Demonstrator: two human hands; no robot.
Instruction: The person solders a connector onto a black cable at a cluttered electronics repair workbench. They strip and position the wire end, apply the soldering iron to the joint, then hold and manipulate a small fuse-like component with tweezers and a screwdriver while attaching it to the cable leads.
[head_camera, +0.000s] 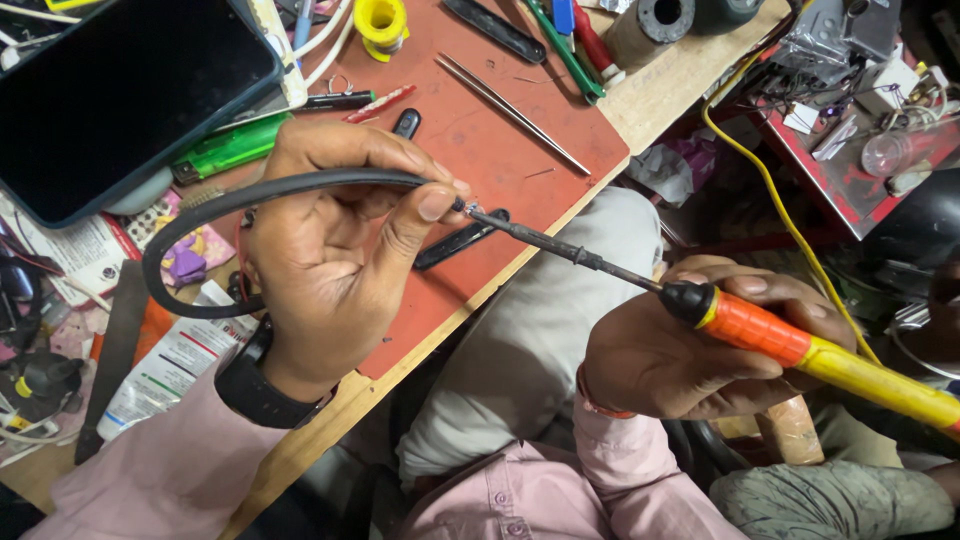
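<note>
At cable (250, 195) end, metal iron tip (480, 215)

My left hand (330, 260) pinches black rubber cable (240, 195) end above the red mat (500, 140); right hand (690, 350) holds orange-yellow soldering iron (760, 335), tip touching the cable end.

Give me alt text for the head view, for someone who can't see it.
The left hand pinches the end of a looped black cable while the right hand holds an orange-and-yellow soldering iron, its tip at the cable end. Below lies a red mat on a cluttered workbench, with tweezers and a dark-screened phone.
</note>
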